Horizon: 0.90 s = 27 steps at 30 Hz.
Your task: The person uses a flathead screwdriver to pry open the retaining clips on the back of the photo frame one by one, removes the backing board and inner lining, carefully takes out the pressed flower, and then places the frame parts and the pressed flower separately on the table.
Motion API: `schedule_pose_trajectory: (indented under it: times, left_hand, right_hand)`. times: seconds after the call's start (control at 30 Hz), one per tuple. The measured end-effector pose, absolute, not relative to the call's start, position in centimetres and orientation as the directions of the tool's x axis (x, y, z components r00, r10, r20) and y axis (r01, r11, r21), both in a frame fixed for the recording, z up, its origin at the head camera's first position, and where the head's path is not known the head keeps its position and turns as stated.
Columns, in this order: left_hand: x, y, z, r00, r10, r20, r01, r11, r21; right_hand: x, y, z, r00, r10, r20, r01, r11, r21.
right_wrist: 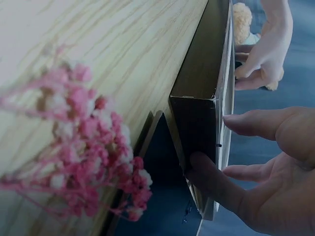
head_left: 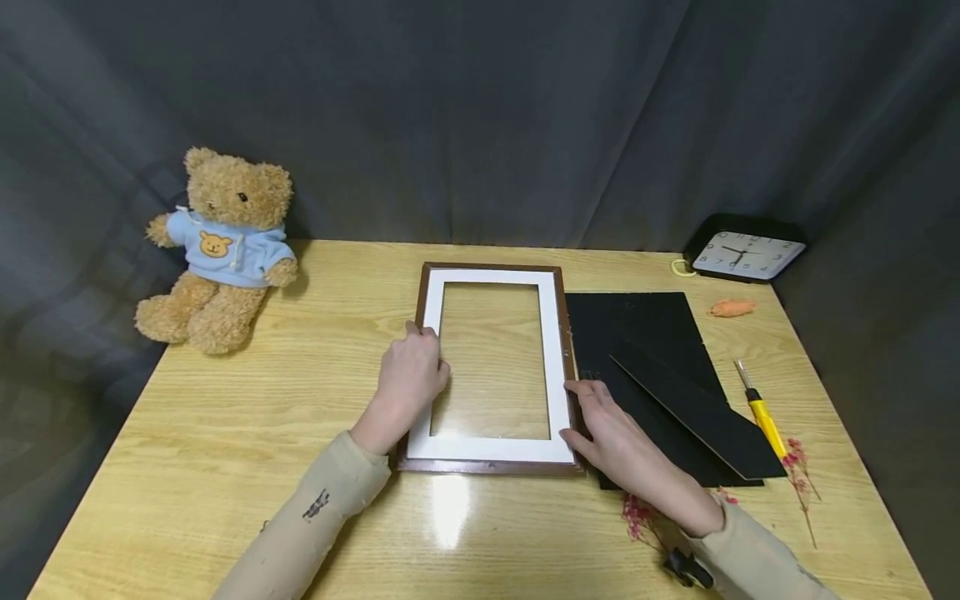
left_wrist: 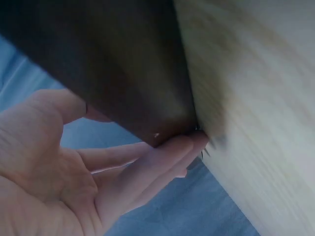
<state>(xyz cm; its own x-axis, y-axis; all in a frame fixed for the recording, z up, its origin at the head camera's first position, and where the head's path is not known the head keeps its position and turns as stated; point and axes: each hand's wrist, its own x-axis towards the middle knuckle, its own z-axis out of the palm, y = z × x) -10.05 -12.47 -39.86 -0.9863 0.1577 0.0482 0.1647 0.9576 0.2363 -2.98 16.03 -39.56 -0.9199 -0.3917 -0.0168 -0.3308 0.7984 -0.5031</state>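
Note:
A brown picture frame (head_left: 567, 350) with a white mat (head_left: 491, 450) inside it lies on the wooden table, and the table's grain shows through its opening. My left hand (head_left: 411, 367) grips the left side, thumb over the mat; in the left wrist view its fingers (left_wrist: 162, 157) press against the frame's dark outer side (left_wrist: 138, 93). On the opposite side, near the lower right corner, my right hand (head_left: 618, 433) holds the frame, its thumb on the white mat. The right wrist view shows another finger (right_wrist: 216, 182) along the outer side (right_wrist: 192, 123).
Right of the frame lies a black backing board (head_left: 637, 321) with its stand flap (head_left: 697, 408) raised. Farther right are a yellow-handled screwdriver (head_left: 765, 425), an orange item (head_left: 731, 308) and a clock (head_left: 746, 254). Pink dried flowers (head_left: 637, 512) lie near my right wrist. A teddy bear (head_left: 232, 242) sits back left.

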Motion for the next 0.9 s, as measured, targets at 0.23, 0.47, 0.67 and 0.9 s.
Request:
schedule_pose_trajectory:
  times: [0.23,0.47,0.67,0.9]
  left_hand:
    - [-9.7,-12.3,-40.0,-0.982,0.174,0.078,0.186,0.963,0.195]
    - [-9.7,-12.1,-40.1,-0.979,0.189,0.082,0.201,0.964,0.177]
    - [-9.5,-12.0,-40.1,-0.971,0.221,0.09,0.23,0.966,0.118]
    - [-8.6,-13.5,-40.2,-0.958,0.263,0.115,0.285,0.923,0.258]
  right_hand:
    - [-3.0,15.9,-39.6,-0.922,-0.387,-0.007,-0.33,0.797,-0.506]
    - [-3.1,16.1,-39.8,-0.909,-0.416,-0.003,-0.354,0.778,-0.519]
    - [-3.1,16.2,-39.9,-0.896,-0.444,-0.017,-0.375,0.776,-0.507]
    - [-2.8,15.8,-39.5,-0.904,-0.428,0.015,-0.394,0.819,-0.417]
